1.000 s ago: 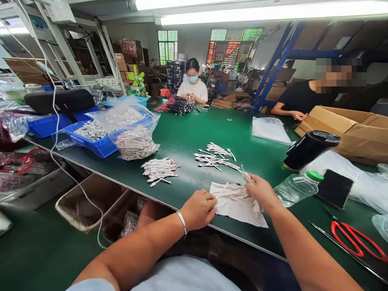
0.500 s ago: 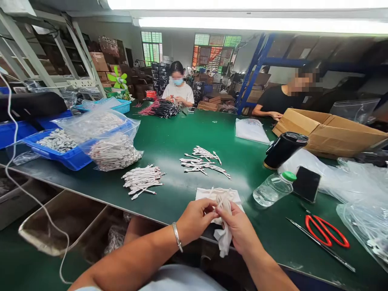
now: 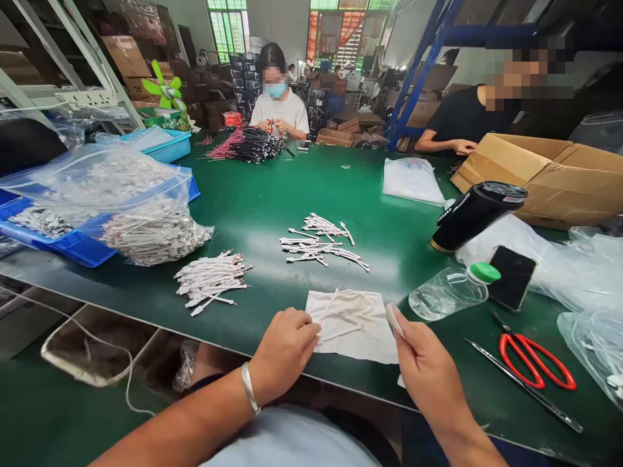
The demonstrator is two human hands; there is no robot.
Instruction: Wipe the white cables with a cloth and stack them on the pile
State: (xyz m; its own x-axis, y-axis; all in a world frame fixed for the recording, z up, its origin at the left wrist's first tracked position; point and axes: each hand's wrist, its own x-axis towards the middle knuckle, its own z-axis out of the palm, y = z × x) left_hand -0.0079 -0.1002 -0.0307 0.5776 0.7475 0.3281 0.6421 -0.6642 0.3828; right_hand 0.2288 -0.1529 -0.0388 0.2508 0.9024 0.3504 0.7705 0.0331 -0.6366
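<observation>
A white cloth [image 3: 384, 344] lies flat at the table's near edge, with a few thin white cables [image 3: 341, 333] across it. My left hand [image 3: 287, 350] is at its left edge, fingers pinched together where the end of one white cable meets the fingertips. My right hand [image 3: 428, 363] is raised at the cloth's right side, closed around a folded white wipe [image 3: 395, 320] that covers the thumb tip. Beyond the cloth lies a loose group of white cables [image 3: 324, 246]. A thicker pile of white cables [image 3: 209, 279] rests to the left.
On the right are a clear bottle [image 3: 445, 293], black tumbler [image 3: 474, 214], phone [image 3: 512, 275], red-handled pliers [image 3: 535, 360] and a metal pen-like tool [image 3: 525, 386]. Left stand a blue tray [image 3: 92, 250] and bagged cables [image 3: 150, 233]. Two people sit across the table near a cardboard box [image 3: 545, 181].
My hands have moved apart, the left to the left and the right to the right. The bunched wipe that was between them is now in my right hand alone. The view has shifted.
</observation>
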